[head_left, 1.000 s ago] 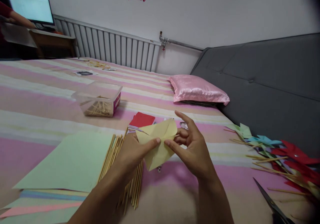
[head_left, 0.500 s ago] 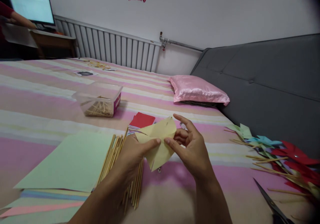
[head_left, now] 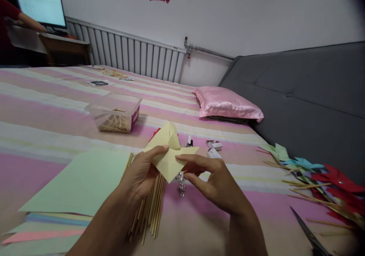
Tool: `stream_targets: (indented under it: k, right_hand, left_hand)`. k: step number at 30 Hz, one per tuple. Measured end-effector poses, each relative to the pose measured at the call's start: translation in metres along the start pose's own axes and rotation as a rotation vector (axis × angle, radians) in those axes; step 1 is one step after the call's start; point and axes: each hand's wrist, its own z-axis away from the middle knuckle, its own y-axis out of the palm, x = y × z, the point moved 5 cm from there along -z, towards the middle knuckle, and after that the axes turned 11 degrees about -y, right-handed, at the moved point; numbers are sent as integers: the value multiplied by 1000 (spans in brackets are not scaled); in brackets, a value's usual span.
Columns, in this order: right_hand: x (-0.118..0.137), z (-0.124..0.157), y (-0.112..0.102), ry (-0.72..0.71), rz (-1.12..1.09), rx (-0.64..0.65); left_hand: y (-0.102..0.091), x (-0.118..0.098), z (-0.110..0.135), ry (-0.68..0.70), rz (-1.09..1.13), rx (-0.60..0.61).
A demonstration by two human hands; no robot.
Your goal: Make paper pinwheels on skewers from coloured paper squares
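Observation:
A pale yellow paper square [head_left: 170, 164], cut in from its corners with parts folded over, is held above the bed. My left hand [head_left: 144, 172] pinches its left side, thumb on top and fingers underneath. At its right edge, my right hand [head_left: 215, 178] has the index fingertip lying on the paper, other fingers curled by the edge and the thumb lower down. Below the paper lie silver beads [head_left: 181, 185] and a bundle of thin wooden sticks [head_left: 154, 210]. Some red paper [head_left: 154, 134] is partly hidden behind the yellow sheet.
Coloured paper sheets [head_left: 76, 183] lie at left, a clear box of sticks [head_left: 116, 115] behind. Small boxes [head_left: 213, 145] sit beyond my right hand. At right are paper pinwheels [head_left: 336, 178] and scissors [head_left: 308, 231]. Farther off are a pink pillow [head_left: 228, 102] and a person's arm [head_left: 30, 21].
The yellow paper has turned and moved left, now covering most of the red paper. My right hand has shifted to its right edge, and the beads and small boxes show more.

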Motion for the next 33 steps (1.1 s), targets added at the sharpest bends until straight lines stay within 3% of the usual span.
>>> stream_targets:
  k: [6,22,28,33]
  right_hand:
    - [-7,-3,1,-57,-33,-120]
    - [-17,0,-2,52,-243,-151]
    - [-16,0,-1,74,-200,-82]
    - [-18,0,1,126,-297,-124]
  left_hand:
    - [0,3,1,42,-38,-13]
    - [2,3,3,21,-69,-47]
    - [3,4,1,105,-129,-2]
    - [6,5,8,211,-166,-21]
